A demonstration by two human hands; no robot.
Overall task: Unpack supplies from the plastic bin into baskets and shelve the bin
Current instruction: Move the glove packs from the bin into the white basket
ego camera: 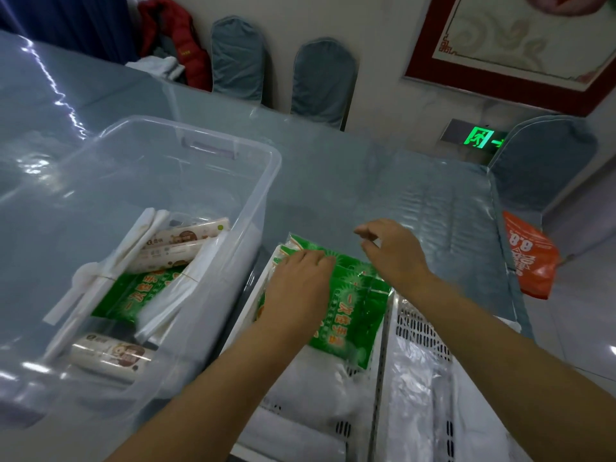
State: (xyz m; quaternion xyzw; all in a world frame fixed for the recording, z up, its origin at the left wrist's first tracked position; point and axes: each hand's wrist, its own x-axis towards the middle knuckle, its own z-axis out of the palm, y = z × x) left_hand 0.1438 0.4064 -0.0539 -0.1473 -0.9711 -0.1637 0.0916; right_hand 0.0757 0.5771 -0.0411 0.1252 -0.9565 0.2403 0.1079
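A clear plastic bin (pixel 263 181) stands at the left on the table. Inside it lie a green packet (pixel 133 295), white paper-wrapped bundles (pixel 133 248) and printed rolls (pixel 113 356). To its right is a white perforated basket (pixel 253 301) holding green glove packets (pixel 356 315) over white bags. My left hand (pixel 296 288) rests flat on those green packets. My right hand (pixel 393 251) hovers just above their far edge with fingers relaxed, holding nothing. A second white basket (pixel 420 331) at the right holds clear plastic bags.
The table is covered in a blue-grey cloth under clear film (pixel 350 181). Covered chairs (pixel 320 81) stand at the far side and one (pixel 546 161) at the right corner. An orange bag (pixel 530 258) hangs off the table's right edge. A red jacket (pixel 176 38) lies at the back.
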